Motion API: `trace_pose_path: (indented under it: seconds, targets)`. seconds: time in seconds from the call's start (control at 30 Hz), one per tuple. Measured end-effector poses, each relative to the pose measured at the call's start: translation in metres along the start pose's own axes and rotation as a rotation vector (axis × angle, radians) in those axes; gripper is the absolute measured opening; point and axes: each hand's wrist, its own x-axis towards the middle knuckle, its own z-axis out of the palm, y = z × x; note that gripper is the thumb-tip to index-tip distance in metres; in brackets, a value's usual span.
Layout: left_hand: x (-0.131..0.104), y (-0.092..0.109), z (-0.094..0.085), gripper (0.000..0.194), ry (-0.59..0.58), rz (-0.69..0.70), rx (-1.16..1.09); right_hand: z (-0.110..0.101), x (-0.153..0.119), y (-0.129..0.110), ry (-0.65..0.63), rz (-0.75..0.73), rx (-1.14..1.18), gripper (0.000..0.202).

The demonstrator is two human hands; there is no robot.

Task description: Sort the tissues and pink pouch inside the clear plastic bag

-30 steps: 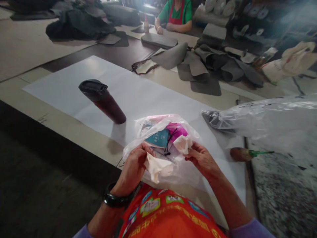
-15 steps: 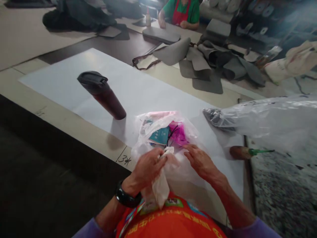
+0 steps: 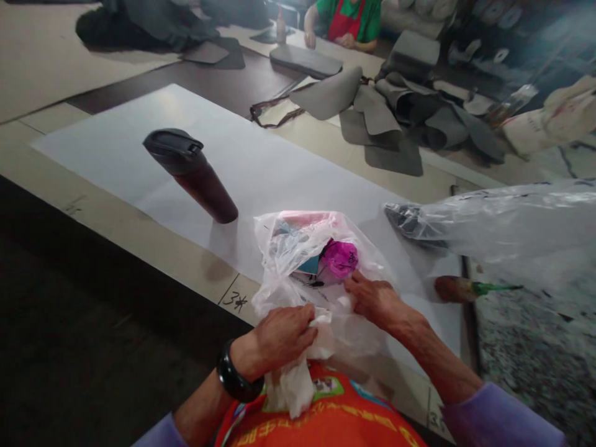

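Observation:
A clear plastic bag point(image 3: 274, 267) lies open on the white sheet in front of me. Inside it show a crumpled magenta bundle point(image 3: 341, 258), part of a teal booklet point(image 3: 308, 266) and something pink under the film. My left hand point(image 3: 284, 338), with a black bangle at the wrist, is closed around crumpled white tissue point(image 3: 295, 388) that hangs down over my red apron. At the bag's right side, my right hand point(image 3: 375, 301) has its fingers bent together on the plastic near the magenta bundle. Its fingertips are partly hidden.
A dark flask point(image 3: 200, 183) stands left of the bag on the white sheet point(image 3: 261, 161). To the right are a screwdriver point(image 3: 459, 288) and a large plastic wrap point(image 3: 507, 217). Grey material pieces point(image 3: 386, 133) lie behind. Across the table sits a person in a red apron point(image 3: 345, 25).
My left hand has drawn slightly down toward me with the tissue. The bag's film has folded over more of the booklet, and my right fingers have closed in at the bag's side.

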Motion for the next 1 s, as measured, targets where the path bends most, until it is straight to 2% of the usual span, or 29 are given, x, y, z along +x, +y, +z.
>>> trace_pose_path:
  seconds: [0.07,0.13,0.23,0.33,0.37,0.43,0.5,0.57,0.6,0.67,0.73,0.77,0.83,0.9,1.0]
  targets:
    - [-0.001,-0.001,-0.002,0.012,-0.011,0.001,0.004,-0.009,-0.005,0.006,0.012,0.022,0.061,0.025]
    - [-0.001,0.0,-0.005,0.014,-0.033,0.017,0.016,-0.017,-0.008,0.012,0.076,0.085,0.172,0.022]
    - [-0.001,0.001,-0.007,0.017,-0.047,0.047,0.031,-0.024,-0.009,0.017,0.219,0.284,0.413,0.026]
    - [-0.002,-0.002,-0.004,0.018,-0.038,0.049,0.055,-0.026,-0.005,0.015,0.255,0.395,0.546,0.029]
    - [-0.002,-0.004,-0.003,0.018,-0.021,0.054,0.068,-0.024,-0.004,0.014,0.234,0.37,0.541,0.026]
    - [-0.002,-0.008,-0.004,0.018,0.017,0.065,0.087,-0.021,-0.002,0.013,0.172,0.227,0.484,0.023]
    - [-0.002,-0.01,-0.01,0.018,0.037,0.042,0.076,-0.017,-0.001,0.014,0.106,0.048,0.467,0.029]
    - [-0.003,-0.01,-0.02,0.015,0.041,0.001,0.023,-0.018,0.001,0.013,0.077,-0.048,0.539,0.035]
    - [-0.003,-0.01,-0.025,0.014,0.057,-0.019,-0.014,-0.02,0.003,0.012,0.106,-0.043,0.579,0.034]
    - [-0.003,-0.01,-0.036,0.013,0.131,-0.036,-0.086,-0.026,0.012,0.007,0.242,0.053,0.564,0.031]
    - [-0.003,-0.01,-0.044,0.015,0.202,-0.053,-0.132,-0.032,0.025,0.0,0.362,0.169,0.379,0.039]
    - [-0.002,-0.011,-0.048,0.016,0.235,-0.064,-0.144,-0.034,0.032,-0.004,0.36,0.21,0.263,0.046]
    - [-0.001,-0.015,-0.054,0.018,0.281,-0.093,-0.152,-0.037,0.046,-0.007,0.262,0.238,0.102,0.053]
    - [-0.001,-0.019,-0.06,0.02,0.334,-0.123,-0.143,-0.041,0.053,-0.004,0.163,0.206,0.057,0.039]
    - [-0.002,-0.025,-0.067,0.023,0.404,-0.151,-0.111,-0.049,0.047,0.01,0.106,0.112,0.074,0.027]
